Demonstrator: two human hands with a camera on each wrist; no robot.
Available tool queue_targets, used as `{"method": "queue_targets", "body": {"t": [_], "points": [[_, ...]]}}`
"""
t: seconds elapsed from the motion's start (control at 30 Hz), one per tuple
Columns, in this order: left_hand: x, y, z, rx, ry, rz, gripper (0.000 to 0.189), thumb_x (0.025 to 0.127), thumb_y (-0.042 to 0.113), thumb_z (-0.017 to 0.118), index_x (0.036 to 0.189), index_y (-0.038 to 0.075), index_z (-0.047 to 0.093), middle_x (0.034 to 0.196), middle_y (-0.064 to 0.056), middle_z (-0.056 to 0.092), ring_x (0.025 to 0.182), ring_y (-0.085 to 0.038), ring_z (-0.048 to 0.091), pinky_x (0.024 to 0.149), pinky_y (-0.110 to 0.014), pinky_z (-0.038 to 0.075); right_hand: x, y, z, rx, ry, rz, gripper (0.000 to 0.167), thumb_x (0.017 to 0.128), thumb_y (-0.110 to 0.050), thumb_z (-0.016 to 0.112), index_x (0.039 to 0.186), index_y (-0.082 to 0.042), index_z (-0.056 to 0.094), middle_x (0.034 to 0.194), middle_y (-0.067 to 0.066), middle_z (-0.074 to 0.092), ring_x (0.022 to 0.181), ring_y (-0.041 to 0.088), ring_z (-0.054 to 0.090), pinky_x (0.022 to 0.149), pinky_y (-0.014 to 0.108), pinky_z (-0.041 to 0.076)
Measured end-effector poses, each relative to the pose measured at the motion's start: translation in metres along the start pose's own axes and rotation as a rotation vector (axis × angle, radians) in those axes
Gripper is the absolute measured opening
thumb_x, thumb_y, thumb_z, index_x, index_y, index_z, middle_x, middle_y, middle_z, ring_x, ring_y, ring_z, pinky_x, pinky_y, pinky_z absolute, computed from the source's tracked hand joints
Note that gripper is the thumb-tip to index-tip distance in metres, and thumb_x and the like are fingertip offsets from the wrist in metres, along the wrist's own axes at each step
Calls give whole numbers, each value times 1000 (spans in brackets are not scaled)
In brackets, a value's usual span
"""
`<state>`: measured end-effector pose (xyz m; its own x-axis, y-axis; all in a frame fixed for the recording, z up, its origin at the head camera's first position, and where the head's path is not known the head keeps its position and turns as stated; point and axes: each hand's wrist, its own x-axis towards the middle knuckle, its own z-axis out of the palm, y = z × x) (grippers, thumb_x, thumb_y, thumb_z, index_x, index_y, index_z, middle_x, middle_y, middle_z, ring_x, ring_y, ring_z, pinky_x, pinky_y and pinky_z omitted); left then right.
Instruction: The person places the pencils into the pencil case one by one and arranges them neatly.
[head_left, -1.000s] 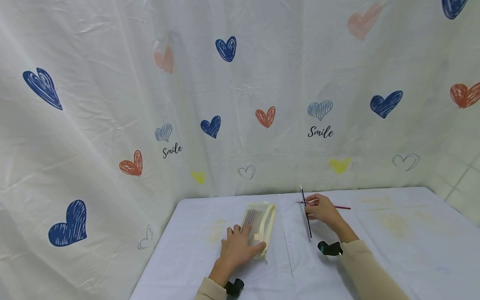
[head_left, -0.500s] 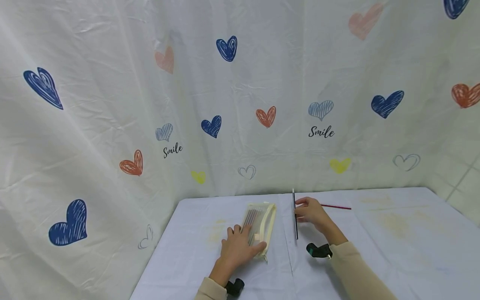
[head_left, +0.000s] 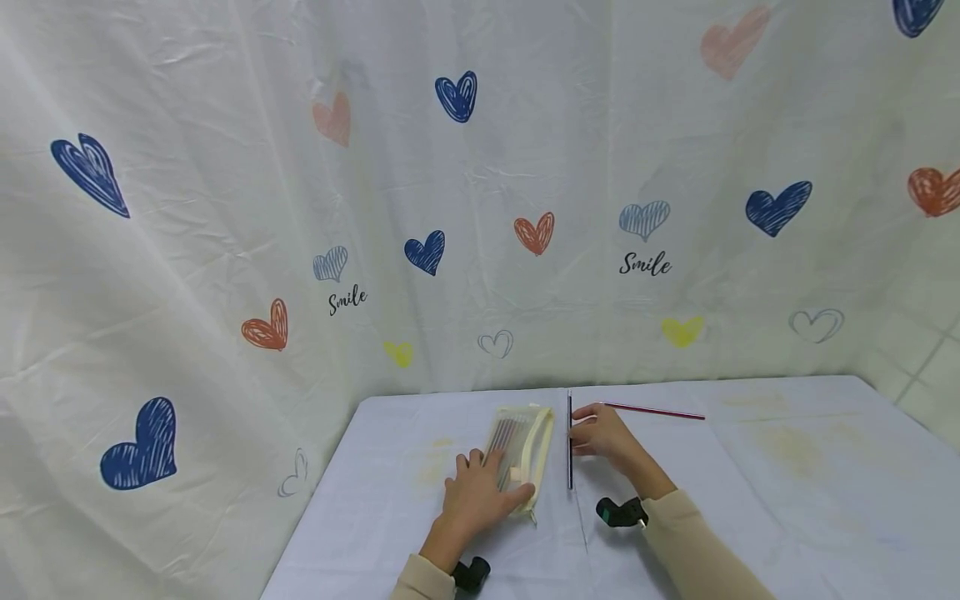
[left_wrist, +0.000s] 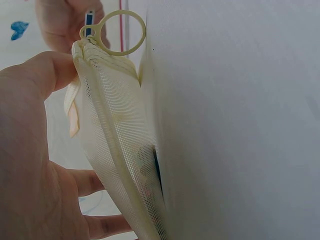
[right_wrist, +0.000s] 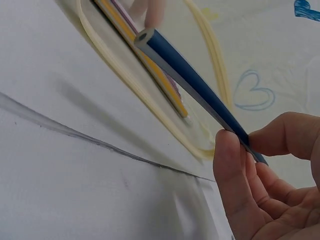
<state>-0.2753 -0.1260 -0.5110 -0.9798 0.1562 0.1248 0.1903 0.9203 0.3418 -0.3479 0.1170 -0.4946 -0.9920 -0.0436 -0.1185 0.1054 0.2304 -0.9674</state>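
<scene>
A pale yellow mesh pencil pouch with several pencils inside lies at the table's middle. My left hand rests on it, fingers spread over the mesh and thumb at the zip edge. In the left wrist view, that thumb touches the pouch near its zip ring. Just right of the pouch, my right hand pinches a blue pencil between thumb and fingers. Its flat end points toward the pouch's gaping mouth in the right wrist view, where a yellow pencil shows inside.
Behind the right hand, a red pencil lies across the white-covered table. A white curtain printed with hearts hangs along the table's far edge. Black wrist cameras stick out beside both wrists.
My right hand has moved left and slightly nearer with the blue pencil, to beside the pouch, uncovering more of the red pencil. My left hand stays on the pouch.
</scene>
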Motion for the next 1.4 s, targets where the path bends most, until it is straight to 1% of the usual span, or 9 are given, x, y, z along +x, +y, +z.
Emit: {"method": "queue_targets", "body": {"t": [0.23, 0.37, 0.5, 0.63, 0.73, 0.93, 1.07, 1.23, 1.4], "points": [[1, 2, 0, -6, -1, -13, 85, 83, 75, 62, 147, 18, 53, 133, -19, 53, 120, -38, 47, 84, -66, 45, -3, 2, 9, 46, -39, -12, 40, 87, 7, 64, 124, 14, 51, 89, 12, 64, 67, 16, 66, 66, 34, 61], [0, 2, 0, -4, 0, -14, 87, 83, 76, 61, 147, 17, 53, 132, -19, 53, 119, -38, 47, 83, -66, 45, -5, 2, 13, 23, -49, 6, 39, 88, 6, 65, 124, 12, 52, 88, 12, 65, 67, 15, 65, 65, 33, 61], [-1, 3, -3, -2, 11, -3, 86, 82, 75, 63, 145, 17, 55, 130, -19, 54, 117, -37, 48, 81, -65, 46, -6, 2, 15, -37, -55, 29, 38, 88, 3, 67, 123, 9, 55, 91, 14, 67, 67, 15, 65, 64, 31, 60], [-2, 3, -3, 1, 18, 2, 86, 81, 75, 63, 144, 17, 55, 129, -18, 55, 116, -36, 48, 80, -64, 46, -9, 3, 18, -90, -85, 41, 37, 88, 0, 68, 122, 8, 56, 89, 13, 69, 66, 16, 66, 63, 30, 58], [-2, 3, -3, 0, 19, 3, 85, 81, 75, 64, 143, 17, 56, 128, -18, 55, 116, -36, 48, 81, -64, 46, -11, 3, 19, -89, -109, 40, 37, 87, 1, 68, 121, 8, 56, 88, 13, 70, 69, 16, 66, 64, 30, 58], [0, 1, 0, 6, 17, -4, 85, 81, 76, 63, 144, 18, 55, 128, -17, 55, 116, -35, 48, 82, -64, 46, -14, 2, 23, -72, -145, 28, 36, 88, 1, 66, 121, 11, 55, 92, 15, 71, 74, 17, 68, 66, 32, 59], [1, 2, 0, 4, 15, -9, 85, 81, 76, 63, 144, 19, 55, 127, -16, 55, 115, -35, 48, 82, -63, 47, -15, 1, 26, -79, -147, 25, 37, 88, 0, 66, 122, 10, 55, 95, 16, 72, 74, 17, 68, 67, 32, 59], [1, 2, 1, -1, 14, -15, 85, 81, 76, 64, 144, 19, 55, 128, -16, 56, 114, -34, 48, 82, -64, 47, -14, 1, 31, -50, -125, 29, 40, 89, -1, 66, 126, 10, 54, 100, 18, 71, 75, 17, 68, 67, 32, 59], [1, 1, 2, 6, 11, -19, 84, 82, 76, 62, 145, 20, 55, 129, -16, 56, 116, -35, 48, 83, -64, 47, -11, 2, 39, -2, -87, 33, 41, 88, 0, 67, 125, 9, 53, 97, 16, 70, 70, 17, 67, 65, 31, 59]]}}
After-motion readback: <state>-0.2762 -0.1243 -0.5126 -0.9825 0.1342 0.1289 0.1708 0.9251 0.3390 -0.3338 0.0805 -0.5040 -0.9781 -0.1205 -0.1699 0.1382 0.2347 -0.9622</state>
